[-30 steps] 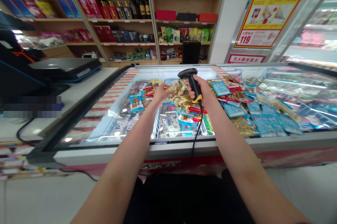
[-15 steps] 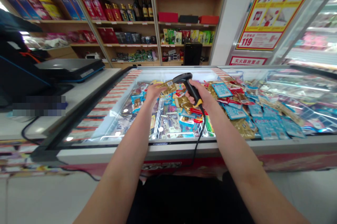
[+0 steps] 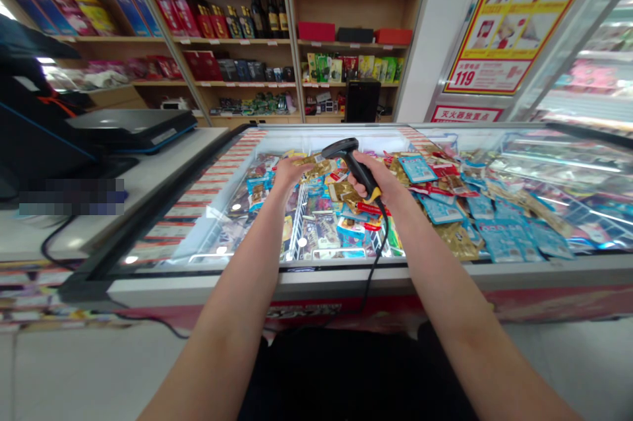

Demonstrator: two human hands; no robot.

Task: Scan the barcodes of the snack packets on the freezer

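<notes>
My right hand point(image 3: 378, 183) is shut around the grip of a black handheld barcode scanner point(image 3: 353, 163) with a yellow band at its base. Its head tilts left, toward a gold foil snack packet point(image 3: 311, 167) pinched in my left hand point(image 3: 289, 173). The packet's far end lies just left of the scanner head, with a small gap between them. A black coiled cord point(image 3: 380, 243) hangs from the scanner's base over the freezer front. Both hands are above the packed snacks.
A glass-topped chest freezer point(image 3: 297, 269) full of blue and gold packets lies below my hands. A counter with a black device point(image 3: 131, 130) is to the left. Wooden shelves of boxes and bottles point(image 3: 222, 32) stand behind, and a glass-door display case point(image 3: 583, 71) stands right.
My left hand and the gold packet have shifted left, away from the scanner. The scanner has tilted from nearly upright toward horizontal, its head now pointing left at the packet.
</notes>
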